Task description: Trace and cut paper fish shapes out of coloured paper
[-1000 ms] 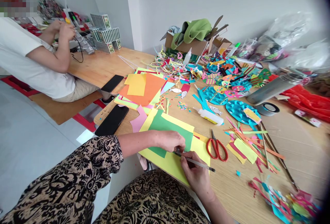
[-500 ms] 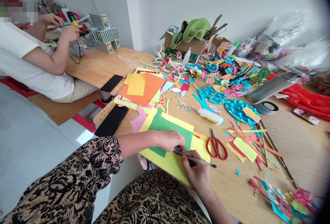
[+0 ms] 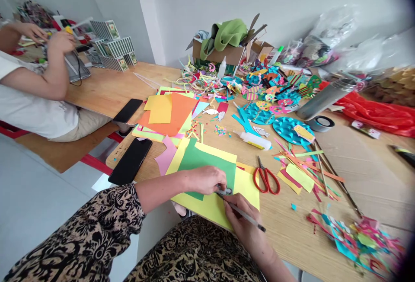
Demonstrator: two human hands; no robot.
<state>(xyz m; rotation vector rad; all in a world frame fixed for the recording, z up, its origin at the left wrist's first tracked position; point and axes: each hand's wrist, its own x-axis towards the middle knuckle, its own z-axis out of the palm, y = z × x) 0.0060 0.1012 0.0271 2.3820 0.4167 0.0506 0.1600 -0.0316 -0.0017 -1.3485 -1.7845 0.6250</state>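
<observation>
Green paper [image 3: 207,156] lies over yellow sheets [image 3: 246,187] at the table's front edge. My left hand [image 3: 205,179] rests on the green paper, its fingertips closed on a small grey cutout [image 3: 228,191] with a dark outline. Most of the cutout is hidden under those fingers. Just right of it, my right hand [image 3: 244,219] grips a pen [image 3: 248,217] with a pale barrel and a black end. The pen's point is beside the cutout; I cannot tell whether it touches the paper. Red-handled scissors [image 3: 266,180] lie to the right.
A glue bottle [image 3: 254,140], paper strips [image 3: 311,167], teal discs [image 3: 288,130] and a metal flask [image 3: 324,100] lie beyond. Coloured sheets [image 3: 181,111] and two phones [image 3: 131,161] are on the left. A co-worker's hands [image 3: 61,42] work at the far left.
The whole view has shifted slightly, so things sit further left. The grey cutout shows more between my hands. The pen now slants more steeply in my right hand.
</observation>
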